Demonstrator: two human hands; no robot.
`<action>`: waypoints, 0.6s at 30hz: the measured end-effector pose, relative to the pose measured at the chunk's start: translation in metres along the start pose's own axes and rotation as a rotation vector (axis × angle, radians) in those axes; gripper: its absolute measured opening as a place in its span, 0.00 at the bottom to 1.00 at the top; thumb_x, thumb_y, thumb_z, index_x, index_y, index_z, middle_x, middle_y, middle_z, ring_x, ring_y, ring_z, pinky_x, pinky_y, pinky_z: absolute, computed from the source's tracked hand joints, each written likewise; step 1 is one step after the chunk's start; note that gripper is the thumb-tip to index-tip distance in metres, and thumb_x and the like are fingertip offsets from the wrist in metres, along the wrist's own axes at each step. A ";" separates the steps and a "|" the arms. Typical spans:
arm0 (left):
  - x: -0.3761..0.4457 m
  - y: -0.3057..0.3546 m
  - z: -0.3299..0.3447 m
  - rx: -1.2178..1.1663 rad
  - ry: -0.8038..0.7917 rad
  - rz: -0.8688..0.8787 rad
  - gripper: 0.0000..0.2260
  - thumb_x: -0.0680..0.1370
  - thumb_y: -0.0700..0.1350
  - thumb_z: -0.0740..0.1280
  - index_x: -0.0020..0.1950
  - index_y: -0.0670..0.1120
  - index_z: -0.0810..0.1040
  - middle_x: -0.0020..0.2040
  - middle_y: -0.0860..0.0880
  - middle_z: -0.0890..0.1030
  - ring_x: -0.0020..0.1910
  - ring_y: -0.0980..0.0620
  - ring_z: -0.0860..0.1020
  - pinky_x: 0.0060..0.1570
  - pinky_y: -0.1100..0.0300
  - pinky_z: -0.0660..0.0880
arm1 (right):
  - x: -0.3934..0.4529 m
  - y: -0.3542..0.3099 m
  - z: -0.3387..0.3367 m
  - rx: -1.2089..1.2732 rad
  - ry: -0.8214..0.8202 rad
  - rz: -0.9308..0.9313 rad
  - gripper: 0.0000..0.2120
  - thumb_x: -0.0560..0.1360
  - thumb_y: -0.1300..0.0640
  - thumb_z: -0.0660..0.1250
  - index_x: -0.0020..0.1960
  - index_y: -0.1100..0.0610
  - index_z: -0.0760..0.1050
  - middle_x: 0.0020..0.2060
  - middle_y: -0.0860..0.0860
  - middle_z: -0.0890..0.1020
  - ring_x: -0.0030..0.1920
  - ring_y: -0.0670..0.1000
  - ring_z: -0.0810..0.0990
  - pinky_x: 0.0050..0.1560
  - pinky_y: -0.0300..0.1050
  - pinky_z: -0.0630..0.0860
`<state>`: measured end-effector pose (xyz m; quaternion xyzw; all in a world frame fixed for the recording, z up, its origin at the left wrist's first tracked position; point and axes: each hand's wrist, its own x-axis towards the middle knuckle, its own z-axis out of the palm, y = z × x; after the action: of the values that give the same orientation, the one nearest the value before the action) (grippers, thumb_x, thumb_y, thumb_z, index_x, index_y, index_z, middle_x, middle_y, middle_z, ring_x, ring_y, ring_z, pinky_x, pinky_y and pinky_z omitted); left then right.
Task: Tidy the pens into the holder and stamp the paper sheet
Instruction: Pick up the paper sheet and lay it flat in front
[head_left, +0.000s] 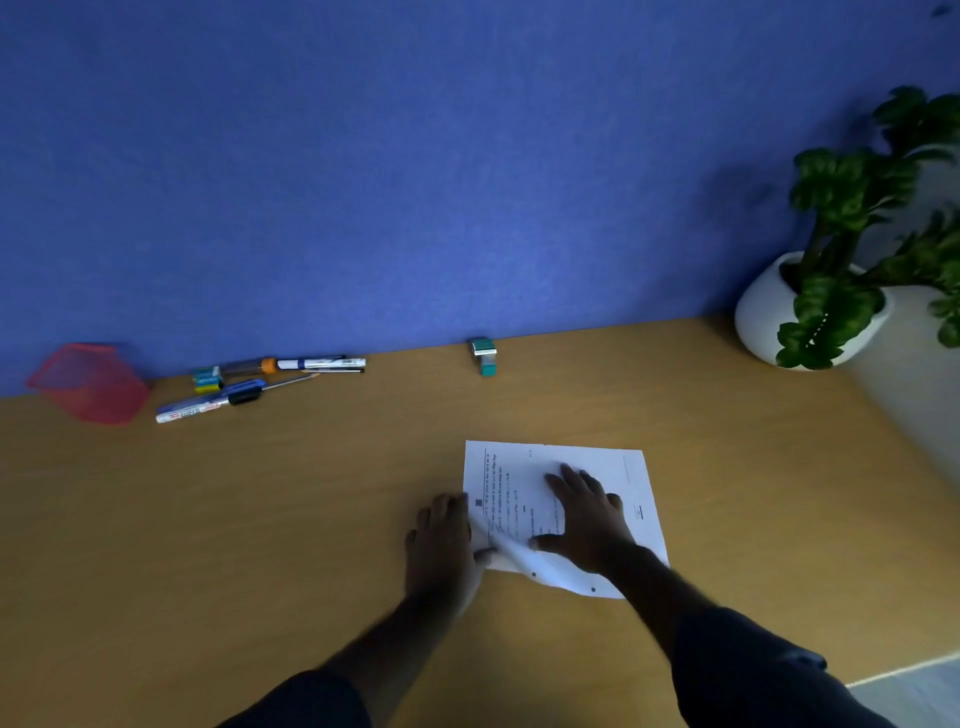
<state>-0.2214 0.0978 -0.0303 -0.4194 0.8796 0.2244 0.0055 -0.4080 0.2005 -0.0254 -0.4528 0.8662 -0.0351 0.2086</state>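
A printed white paper sheet lies on the wooden desk, its near left corner curled up. My right hand presses flat on the sheet with fingers spread. My left hand rests at the sheet's left edge, thumb touching the curled corner. Far left, a red mesh pen holder lies tipped on its side by the wall. Several pens and markers lie loose to its right. A small teal stamp stands near the wall, beyond the sheet.
A blue partition wall runs along the desk's far edge. A white pot with a green plant stands at the far right corner. A small teal box sits among the pens. The desk's right edge drops off near the plant.
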 end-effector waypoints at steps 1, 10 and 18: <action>0.001 0.002 0.000 -0.039 0.013 -0.063 0.31 0.71 0.57 0.74 0.70 0.52 0.66 0.68 0.52 0.69 0.66 0.48 0.69 0.61 0.51 0.72 | -0.001 -0.002 0.002 0.000 0.011 0.003 0.48 0.66 0.33 0.69 0.77 0.50 0.52 0.79 0.51 0.51 0.77 0.55 0.50 0.72 0.58 0.57; 0.012 0.013 -0.021 -0.889 -0.273 -0.147 0.17 0.68 0.55 0.77 0.52 0.50 0.82 0.48 0.53 0.86 0.48 0.54 0.84 0.53 0.52 0.82 | -0.002 -0.012 0.006 0.035 0.066 0.051 0.45 0.67 0.33 0.68 0.76 0.51 0.56 0.77 0.50 0.57 0.76 0.55 0.55 0.70 0.59 0.61; 0.026 0.010 -0.062 -0.643 -0.005 0.003 0.07 0.73 0.43 0.70 0.39 0.41 0.76 0.33 0.48 0.78 0.32 0.55 0.72 0.32 0.61 0.67 | 0.010 -0.023 -0.030 0.251 0.176 0.141 0.40 0.71 0.47 0.73 0.76 0.51 0.56 0.76 0.49 0.62 0.74 0.53 0.61 0.70 0.57 0.63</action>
<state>-0.2344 0.0597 0.0245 -0.3980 0.7641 0.4919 -0.1257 -0.4071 0.1755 0.0046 -0.3564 0.8996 -0.1678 0.1886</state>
